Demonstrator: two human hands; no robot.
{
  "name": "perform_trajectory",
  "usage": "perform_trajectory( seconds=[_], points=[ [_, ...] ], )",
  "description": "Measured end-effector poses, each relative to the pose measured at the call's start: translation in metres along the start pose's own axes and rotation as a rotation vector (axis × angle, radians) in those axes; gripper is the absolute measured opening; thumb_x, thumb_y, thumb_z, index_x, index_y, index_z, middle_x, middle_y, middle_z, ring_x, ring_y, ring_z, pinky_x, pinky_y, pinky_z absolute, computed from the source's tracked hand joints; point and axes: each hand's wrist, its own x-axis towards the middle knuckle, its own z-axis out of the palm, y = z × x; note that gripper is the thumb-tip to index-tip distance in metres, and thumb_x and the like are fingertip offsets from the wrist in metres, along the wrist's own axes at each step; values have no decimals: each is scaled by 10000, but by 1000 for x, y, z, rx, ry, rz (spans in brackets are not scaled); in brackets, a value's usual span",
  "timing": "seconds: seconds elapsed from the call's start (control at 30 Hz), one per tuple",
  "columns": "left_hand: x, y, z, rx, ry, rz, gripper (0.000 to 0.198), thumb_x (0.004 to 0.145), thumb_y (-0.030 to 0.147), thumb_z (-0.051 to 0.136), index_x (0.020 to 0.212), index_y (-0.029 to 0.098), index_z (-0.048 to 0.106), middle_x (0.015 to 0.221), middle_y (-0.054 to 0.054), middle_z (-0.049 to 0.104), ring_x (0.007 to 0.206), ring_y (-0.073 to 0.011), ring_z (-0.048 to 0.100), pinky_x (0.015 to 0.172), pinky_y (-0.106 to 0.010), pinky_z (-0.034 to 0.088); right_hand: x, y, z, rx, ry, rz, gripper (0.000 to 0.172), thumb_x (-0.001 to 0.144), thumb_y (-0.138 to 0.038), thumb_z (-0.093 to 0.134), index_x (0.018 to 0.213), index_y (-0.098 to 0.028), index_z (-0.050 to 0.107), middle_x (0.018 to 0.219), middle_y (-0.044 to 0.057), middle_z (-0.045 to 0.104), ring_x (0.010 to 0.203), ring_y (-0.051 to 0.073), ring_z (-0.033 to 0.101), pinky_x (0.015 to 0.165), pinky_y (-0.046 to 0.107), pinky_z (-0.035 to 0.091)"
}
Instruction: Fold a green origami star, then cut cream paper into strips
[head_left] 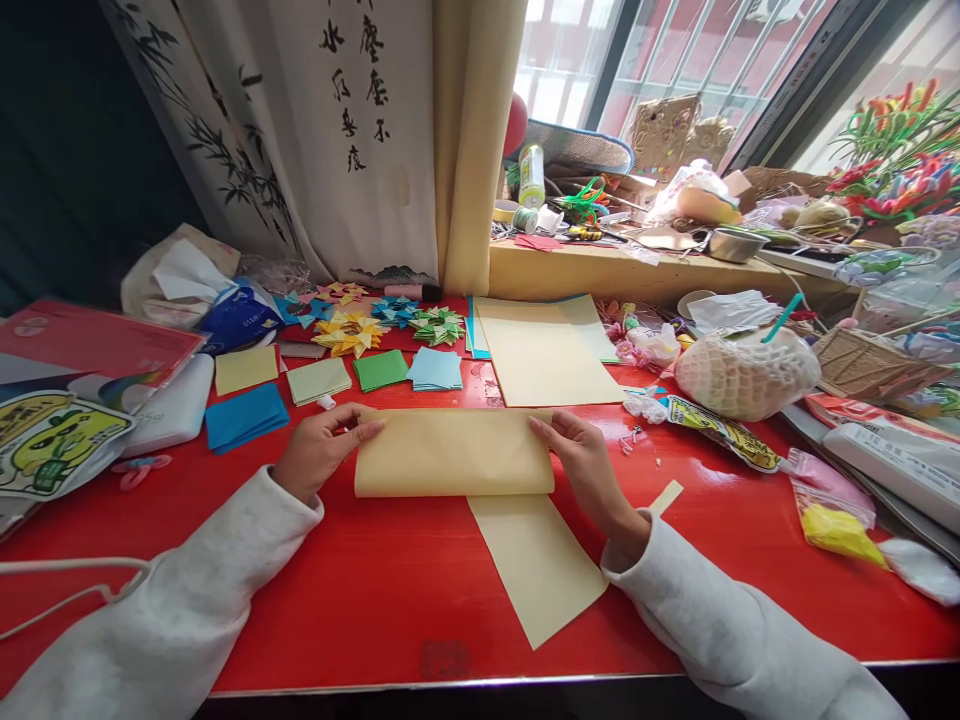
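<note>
A pale yellow sheet of paper lies folded over on the red table, its fold along the near edge. My left hand pinches its left end, fingers closed on the top edge. At the right end, my right hand grips the paper the same way. Under the folded sheet, a second pale yellow strip runs toward the table's front edge. A small yellow offcut lies beside my right wrist.
A stack of yellow sheets sits behind the fold. Small coloured squares and folded paper stars lie at back left. A netted white object, packets and a basket crowd the right. The cluttered windowsill is behind.
</note>
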Motion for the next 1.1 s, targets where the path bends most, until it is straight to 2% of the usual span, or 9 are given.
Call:
perform_trajectory(
  seconds=[0.17, 0.6, 0.83, 1.0, 1.1],
  points=[
    [0, 0, 0, -13, -2, 7, 291, 630, 460, 610, 699, 177, 607, 672, 12, 559, 649, -128, 491, 560, -205, 392, -1, -1, 1, 12, -4, -12, 333, 751, -334, 544, 574, -190, 302, 584, -46, 292, 531, 78, 280, 463, 212, 258],
    [-1, 0, 1, 1, 16, 15, 263, 657, 422, 602, 651, 161, 569, 657, 8, 517, 642, -121, 455, 557, -212, 364, -3, -7, 4, 51, -36, -9, 207, 764, -320, 516, 627, -181, 449, 620, -29, 418, 567, 94, 377, 499, 214, 311],
    [-2, 0, 0, 27, 22, -1, 316, 659, 469, 579, 651, 154, 556, 652, 2, 514, 635, -124, 457, 543, -212, 370, -2, -5, 3, 41, -23, 1, 247, 738, -336, 551, 585, -180, 435, 586, -41, 420, 537, 86, 371, 487, 216, 306],
    [-2, 0, -1, 48, 23, -4, 311, 669, 469, 571, 645, 159, 553, 648, 7, 519, 626, -120, 459, 534, -209, 365, -3, -5, 3, 41, -57, 32, 192, 760, -374, 513, 730, -189, 558, 718, 5, 559, 639, 128, 485, 569, 248, 387],
    [-2, 0, 0, 55, 24, 4, 316, 671, 475, 565, 643, 161, 552, 651, 2, 520, 627, -123, 458, 531, -209, 365, -4, -6, 3, 53, -64, 24, 219, 780, -379, 487, 831, -195, 593, 818, 34, 601, 692, 142, 521, 608, 260, 413]
  ],
)
